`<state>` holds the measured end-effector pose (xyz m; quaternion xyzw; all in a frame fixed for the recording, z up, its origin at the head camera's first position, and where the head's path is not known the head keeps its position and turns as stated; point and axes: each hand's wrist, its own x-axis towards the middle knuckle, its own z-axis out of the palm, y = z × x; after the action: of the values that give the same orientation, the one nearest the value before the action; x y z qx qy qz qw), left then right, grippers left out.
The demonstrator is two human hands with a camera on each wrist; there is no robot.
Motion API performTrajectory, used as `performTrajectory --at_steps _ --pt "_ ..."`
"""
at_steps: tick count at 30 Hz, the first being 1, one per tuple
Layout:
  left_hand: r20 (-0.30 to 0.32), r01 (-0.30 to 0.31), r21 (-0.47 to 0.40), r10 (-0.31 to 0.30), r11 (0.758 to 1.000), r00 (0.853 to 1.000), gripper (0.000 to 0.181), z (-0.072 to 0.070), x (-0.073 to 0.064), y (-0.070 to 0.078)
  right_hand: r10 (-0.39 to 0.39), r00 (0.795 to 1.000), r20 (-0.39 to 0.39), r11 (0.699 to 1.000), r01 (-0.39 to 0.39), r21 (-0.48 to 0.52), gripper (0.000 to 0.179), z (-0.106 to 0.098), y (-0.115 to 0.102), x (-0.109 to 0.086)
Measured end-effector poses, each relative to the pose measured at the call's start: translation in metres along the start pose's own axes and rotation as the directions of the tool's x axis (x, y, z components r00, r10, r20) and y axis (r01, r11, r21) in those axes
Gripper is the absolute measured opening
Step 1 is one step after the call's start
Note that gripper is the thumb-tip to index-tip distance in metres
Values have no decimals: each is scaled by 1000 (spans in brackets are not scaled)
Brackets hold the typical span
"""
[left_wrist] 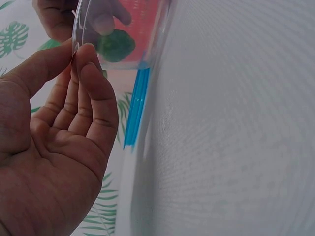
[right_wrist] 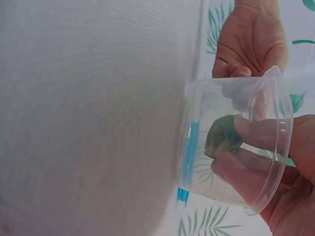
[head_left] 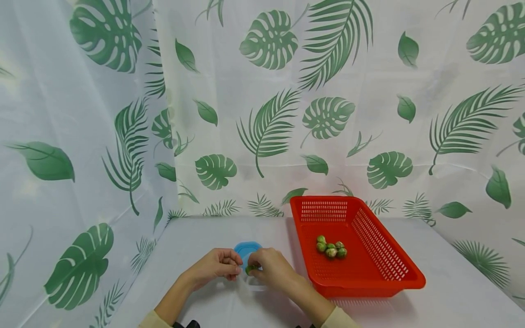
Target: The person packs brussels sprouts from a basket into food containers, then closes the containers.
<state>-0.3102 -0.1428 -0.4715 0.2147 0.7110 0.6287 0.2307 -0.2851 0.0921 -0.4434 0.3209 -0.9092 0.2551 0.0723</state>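
Observation:
A clear plastic tub [right_wrist: 221, 191] stands upright on the table. My left hand [left_wrist: 74, 128] pinches its rim between thumb and fingertips, seen best in the left wrist view. Reaching down into the tub, my right hand [right_wrist: 285, 182] holds a green Brussels sprout [right_wrist: 224, 135] between thumb and fingers. In the head view the left hand [head_left: 219, 268] and right hand [head_left: 274, 269] flank the tub and partly cover it, and only a bit of the sprout [head_left: 249, 269] shows. A blue lid [head_left: 246, 247] lies on the table just behind the tub.
To the right stands a red perforated basket [head_left: 369, 290]. Several Brussels sprouts [head_left: 331, 252] lie clustered on its floor, toward the left side. A white cloth with printed green leaves [head_left: 268, 123] hangs behind and at the left of the white table [head_left: 197, 234].

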Motion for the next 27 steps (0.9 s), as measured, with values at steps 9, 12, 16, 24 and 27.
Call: performTrajectory --at_steps 9,12,16,24,27 --pt "2 0 2 0 1000 1000 37 0 1 -1 21 1000 21 1000 -20 -10 6 1 -1 -1" --pt "1 0 2 0 1000 1000 37 0 1 -1 21 1000 23 1000 -21 -18 5 2 0 -1" --pt "-1 -2 3 2 1000 1000 37 0 1 0 19 1000 17 999 -18 -29 4 3 -1 -2" --pt "-7 -3 6 3 1000 1000 39 1 0 0 -2 1000 7 999 2 -44 5 3 -3 -3" --pt "-8 -2 8 2 1000 1000 39 1 1 0 -7 1000 0 999 7 -51 6 4 -3 -3"
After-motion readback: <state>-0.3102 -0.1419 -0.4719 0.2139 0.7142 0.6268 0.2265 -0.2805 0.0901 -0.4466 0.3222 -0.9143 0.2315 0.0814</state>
